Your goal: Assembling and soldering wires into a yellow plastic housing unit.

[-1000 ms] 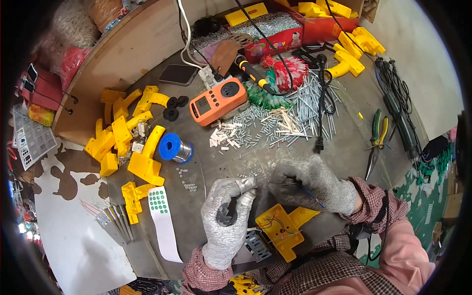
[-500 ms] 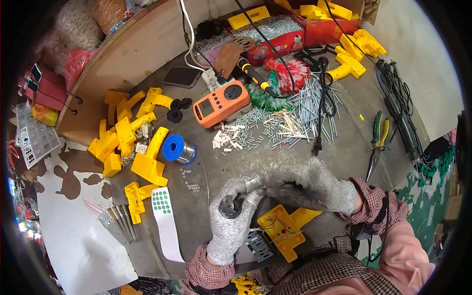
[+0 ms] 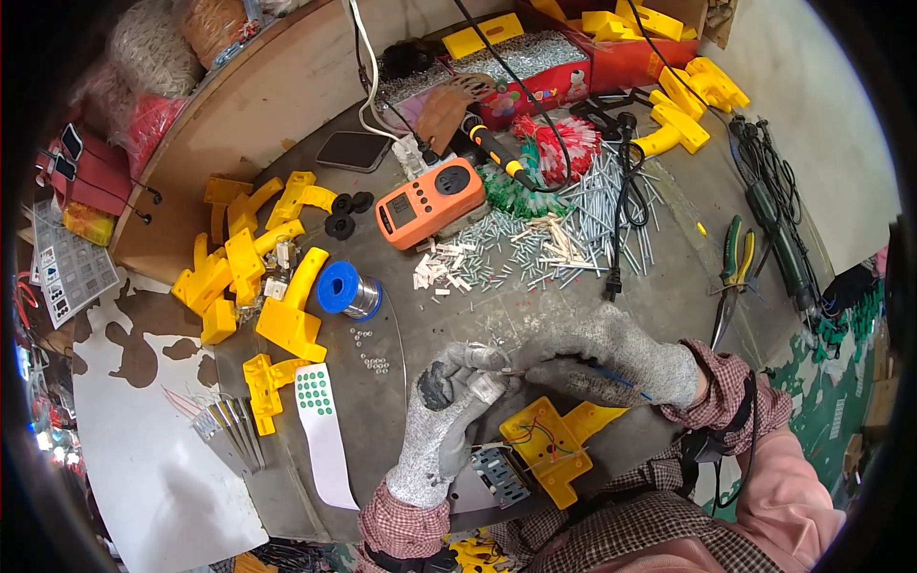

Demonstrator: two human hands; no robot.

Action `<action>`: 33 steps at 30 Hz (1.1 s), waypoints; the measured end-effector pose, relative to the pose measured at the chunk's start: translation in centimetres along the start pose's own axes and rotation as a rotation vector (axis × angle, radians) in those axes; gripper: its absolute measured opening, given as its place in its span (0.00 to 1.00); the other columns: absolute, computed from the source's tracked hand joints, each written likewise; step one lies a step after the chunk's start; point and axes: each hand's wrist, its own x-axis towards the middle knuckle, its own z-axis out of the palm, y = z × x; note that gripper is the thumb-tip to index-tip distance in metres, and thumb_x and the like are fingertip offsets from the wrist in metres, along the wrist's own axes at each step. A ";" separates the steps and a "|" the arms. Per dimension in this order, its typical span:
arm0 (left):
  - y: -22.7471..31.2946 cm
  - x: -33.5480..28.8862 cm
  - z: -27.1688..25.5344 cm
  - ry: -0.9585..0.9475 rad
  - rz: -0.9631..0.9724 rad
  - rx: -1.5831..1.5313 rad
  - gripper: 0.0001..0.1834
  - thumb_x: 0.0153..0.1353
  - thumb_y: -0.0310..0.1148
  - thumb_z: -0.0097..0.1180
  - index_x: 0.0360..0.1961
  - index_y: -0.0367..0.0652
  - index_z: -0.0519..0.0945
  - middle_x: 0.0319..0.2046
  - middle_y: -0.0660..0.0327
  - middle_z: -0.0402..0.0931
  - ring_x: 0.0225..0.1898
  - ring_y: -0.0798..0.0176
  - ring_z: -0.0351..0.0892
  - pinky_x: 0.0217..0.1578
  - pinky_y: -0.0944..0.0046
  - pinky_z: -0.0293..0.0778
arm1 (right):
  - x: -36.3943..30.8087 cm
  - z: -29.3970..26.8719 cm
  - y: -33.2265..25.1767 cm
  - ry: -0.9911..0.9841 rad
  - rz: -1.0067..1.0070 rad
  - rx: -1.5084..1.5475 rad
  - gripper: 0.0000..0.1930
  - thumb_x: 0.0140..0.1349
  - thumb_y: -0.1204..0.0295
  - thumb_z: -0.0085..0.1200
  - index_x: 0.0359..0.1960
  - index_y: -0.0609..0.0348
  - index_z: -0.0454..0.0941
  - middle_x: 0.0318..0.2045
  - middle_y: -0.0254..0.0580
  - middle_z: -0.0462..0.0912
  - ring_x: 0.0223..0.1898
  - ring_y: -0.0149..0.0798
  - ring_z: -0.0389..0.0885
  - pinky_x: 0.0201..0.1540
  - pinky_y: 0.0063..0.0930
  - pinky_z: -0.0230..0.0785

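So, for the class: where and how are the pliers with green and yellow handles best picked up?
Probably around the green handle and yellow handle together, from above, closing from left and right. The pliers lie on the tabletop with these side by side, slightly apart; the slim, dark nose points toward the wearer, offering less to hold.

Bright light, dark bent edges.

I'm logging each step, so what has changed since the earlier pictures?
The right hand has moved left, closing the gap to the left hand, which has turned. No fresh grasp or release is clear; the right hand keeps the thin blue item. The wired yellow housing, solder spool and pliers stayed put.
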 end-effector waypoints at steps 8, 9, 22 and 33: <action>0.1 -0.1 -0.2 0.001 0.027 -0.012 0.12 0.64 0.20 0.61 0.48 0.36 0.77 0.45 0.56 0.80 0.48 0.62 0.82 0.54 0.62 0.77 | 0.0 -0.2 -0.2 -0.014 0.071 -0.069 0.09 0.67 0.71 0.57 0.48 0.55 0.81 0.36 0.48 0.85 0.38 0.49 0.86 0.39 0.38 0.77; 0.1 0.0 -0.2 0.005 0.038 0.007 0.12 0.64 0.20 0.61 0.49 0.35 0.77 0.45 0.56 0.81 0.47 0.62 0.82 0.53 0.62 0.78 | -0.1 -0.2 0.0 -0.006 0.060 -0.097 0.10 0.67 0.71 0.58 0.48 0.54 0.81 0.36 0.49 0.85 0.38 0.50 0.86 0.39 0.39 0.77; 0.5 0.1 1.5 0.048 0.509 0.949 0.08 0.61 0.20 0.64 0.42 0.36 0.83 0.39 0.58 0.81 0.43 0.66 0.80 0.44 0.66 0.76 | 0.0 -0.8 -0.9 -0.129 0.309 -0.220 0.14 0.69 0.68 0.55 0.54 0.56 0.78 0.38 0.54 0.85 0.40 0.55 0.85 0.39 0.41 0.77; 0.0 0.4 1.6 0.071 0.443 0.759 0.09 0.58 0.18 0.66 0.41 0.34 0.85 0.37 0.57 0.80 0.38 0.65 0.80 0.42 0.66 0.75 | 0.4 -2.1 -1.0 -0.263 0.263 -0.065 0.40 0.68 0.76 0.51 0.77 0.55 0.41 0.44 0.56 0.80 0.44 0.51 0.82 0.47 0.37 0.75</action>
